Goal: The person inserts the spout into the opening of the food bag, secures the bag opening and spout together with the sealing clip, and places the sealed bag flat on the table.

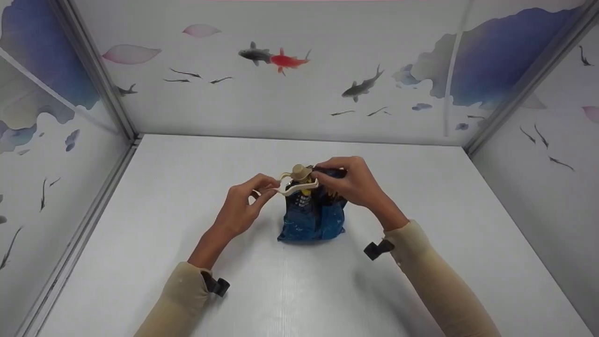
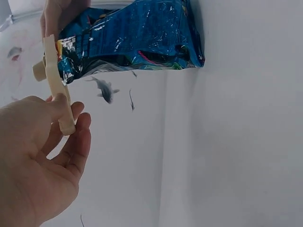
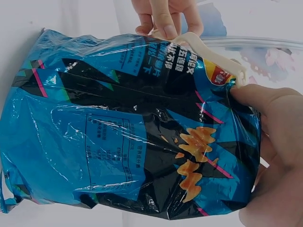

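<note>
Two hands at the top of a blue bag [image 1: 311,224], with a cream clip [image 2: 55,80] across it.
The bag is at the middle of the white table [image 1: 285,290], between both hands, its top end held up; whether its lower edge touches the tabletop, I cannot tell. The clip lies at the bag's top, two arms spread, a round cap [image 1: 300,171] standing between them. The left hand [image 1: 237,208] pinches one end of the clip between thumb and fingers. The right hand [image 1: 358,185] grips the bag's top corner, its thumb by the clip's other end. Tan sleeves [image 1: 428,264] cover both forearms, a black device [image 1: 378,249] at each wrist. Behind, the back wall [image 1: 318,23] bears printed fish [image 1: 289,61] and petals [image 1: 132,54].
</note>
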A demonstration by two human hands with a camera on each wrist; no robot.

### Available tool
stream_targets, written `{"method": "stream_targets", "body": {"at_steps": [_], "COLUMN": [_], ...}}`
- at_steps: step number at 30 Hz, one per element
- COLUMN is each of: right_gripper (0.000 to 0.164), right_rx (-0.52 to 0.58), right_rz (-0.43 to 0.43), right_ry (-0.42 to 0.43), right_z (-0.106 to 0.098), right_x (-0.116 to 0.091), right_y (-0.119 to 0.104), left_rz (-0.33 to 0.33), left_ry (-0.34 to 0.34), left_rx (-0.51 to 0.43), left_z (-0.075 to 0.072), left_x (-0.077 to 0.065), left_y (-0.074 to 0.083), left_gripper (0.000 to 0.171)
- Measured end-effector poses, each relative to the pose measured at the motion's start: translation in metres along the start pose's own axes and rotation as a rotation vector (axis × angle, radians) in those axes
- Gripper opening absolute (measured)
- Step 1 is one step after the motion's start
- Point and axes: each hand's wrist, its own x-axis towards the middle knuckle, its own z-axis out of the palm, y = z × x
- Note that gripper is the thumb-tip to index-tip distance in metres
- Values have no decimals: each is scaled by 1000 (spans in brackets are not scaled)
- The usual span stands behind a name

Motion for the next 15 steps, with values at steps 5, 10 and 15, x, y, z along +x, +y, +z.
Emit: {"method": "stream_targets", "body": {"at_steps": [5,10,15], "right_gripper": [26,25,24], "right_rx": [-5,-14,-8], "right_rz": [-11,-16,-5], "right_ry": [-14,-29,-40], "right_z": [-2,-4,-6], "right_x": [1,1,2], "right_y": [2,3,4], "left_rz": [19,26,22], "left_ry": [-6,-8,2], "left_rx": [-24,-49,-64], "left_z": [1,1,3], "left_x": [1,3,4], "left_y": [-2,-3,-2], "left_gripper": [44,41,39]}}
